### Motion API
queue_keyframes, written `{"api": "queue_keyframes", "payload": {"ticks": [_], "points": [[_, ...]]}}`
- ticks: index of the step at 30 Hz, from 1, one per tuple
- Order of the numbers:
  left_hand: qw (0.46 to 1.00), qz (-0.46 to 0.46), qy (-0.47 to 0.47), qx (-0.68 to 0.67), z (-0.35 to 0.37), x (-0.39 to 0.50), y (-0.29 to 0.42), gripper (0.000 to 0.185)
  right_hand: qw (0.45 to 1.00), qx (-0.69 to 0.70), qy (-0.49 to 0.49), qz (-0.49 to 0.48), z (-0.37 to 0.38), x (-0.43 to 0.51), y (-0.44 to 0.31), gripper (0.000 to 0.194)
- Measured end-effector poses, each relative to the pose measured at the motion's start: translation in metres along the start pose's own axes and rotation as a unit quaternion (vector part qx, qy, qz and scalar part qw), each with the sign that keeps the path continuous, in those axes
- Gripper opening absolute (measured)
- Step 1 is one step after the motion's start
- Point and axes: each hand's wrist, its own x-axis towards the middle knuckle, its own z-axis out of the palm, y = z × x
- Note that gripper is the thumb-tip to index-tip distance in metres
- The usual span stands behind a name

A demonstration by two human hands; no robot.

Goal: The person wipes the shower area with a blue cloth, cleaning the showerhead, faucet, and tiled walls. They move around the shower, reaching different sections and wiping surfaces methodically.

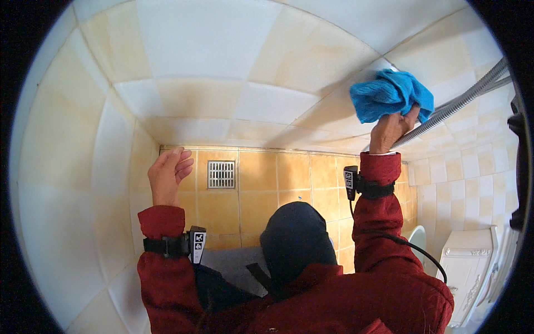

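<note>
My right hand (pixel 392 129) grips a blue cloth (pixel 392 94) and holds it at the tiled wall (pixel 288 50) in front of me, towards the upper right. The fingers are partly hidden by the cloth's folds. Beside this hand runs a ribbed metal shower hose (pixel 454 104). My left hand (pixel 170 169) is empty, its fingers loosely curled and apart from the thumb, near the left corner of the walls. A square metal floor drain (pixel 221 174) lies to the right of the left hand, set in the orange floor tiles (pixel 258 171).
A white cabinet (pixel 465 267) with raised ornament stands at the lower right. Part of a pale green basin (pixel 418 240) shows beside it. Dark fittings (pixel 517 121) line the right rim. Tiled walls (pixel 58 158) enclose the left and front. A black cable (pixel 417 247) crosses my right sleeve.
</note>
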Motion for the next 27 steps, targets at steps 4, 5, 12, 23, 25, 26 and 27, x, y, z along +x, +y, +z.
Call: {"api": "queue_keyframes", "payload": {"ticks": [4,5,12,23,25,26,27], "points": [[1.000,-0.002,-0.001,-0.003,-0.008,0.006,-0.016,0.023,0.989,0.114,0.028,0.092,-0.033,-0.008,0.046,0.033],[1.000,-0.001,0.001,-0.007,-0.012,0.008,-0.025,0.023,0.991,0.105,0.022,0.085,-0.041,-0.008,0.058,0.032],[0.999,-0.029,0.011,-0.006,-0.032,0.016,-0.057,0.023,0.985,0.029,0.029,0.168,-0.107,-0.023,0.099,0.023],[0.995,0.091,-0.024,0.018,-0.020,0.009,-0.039,0.037,0.998,-0.016,-0.052,-0.029,-0.016,-0.024,0.014,0.036],[0.992,0.122,-0.016,-0.011,-0.013,0.003,-0.027,0.047,0.974,-0.186,-0.043,-0.123,0.015,-0.034,-0.011,0.028],[0.992,0.126,-0.017,-0.011,-0.003,-0.003,-0.009,0.052,0.965,-0.185,-0.061,-0.176,0.024,-0.027,-0.022,0.029],[0.988,0.149,-0.023,-0.013,0.006,-0.008,0.004,0.059,0.952,-0.184,-0.077,-0.232,0.034,-0.022,-0.031,0.030]]}}
